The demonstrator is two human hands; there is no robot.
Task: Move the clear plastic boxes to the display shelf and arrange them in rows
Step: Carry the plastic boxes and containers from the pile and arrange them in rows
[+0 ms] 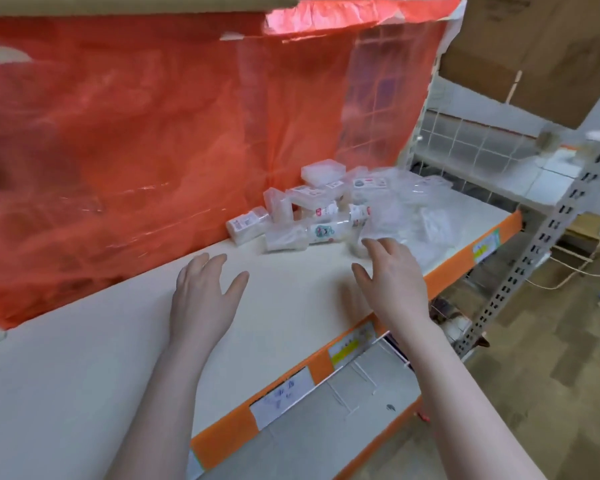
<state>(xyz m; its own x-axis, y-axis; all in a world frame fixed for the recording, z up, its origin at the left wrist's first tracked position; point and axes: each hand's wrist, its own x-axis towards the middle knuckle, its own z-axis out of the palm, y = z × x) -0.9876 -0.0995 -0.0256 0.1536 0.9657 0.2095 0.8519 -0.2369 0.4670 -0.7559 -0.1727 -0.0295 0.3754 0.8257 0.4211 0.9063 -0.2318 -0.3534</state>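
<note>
A loose heap of clear plastic boxes (329, 209) lies on the white display shelf (84, 368), toward its far right end and against the red sheet. Some boxes carry small printed labels; one small box (247, 225) lies at the heap's left edge. My left hand (203, 296) hovers over bare shelf, fingers spread and holding nothing, left of and short of the heap. My right hand (392, 275) reaches toward the near edge of the heap with straight fingers, its fingertips at the blurred clear plastic there. Neither hand grips a box.
A red translucent plastic sheet (153, 140) hangs behind the shelf. The shelf's front edge is orange with price labels (279, 396). A lower shelf (326, 427) shows below. A perforated upright post (541, 237) and white wire grid (465, 143) stand right; cardboard boxes (541, 46) sit above.
</note>
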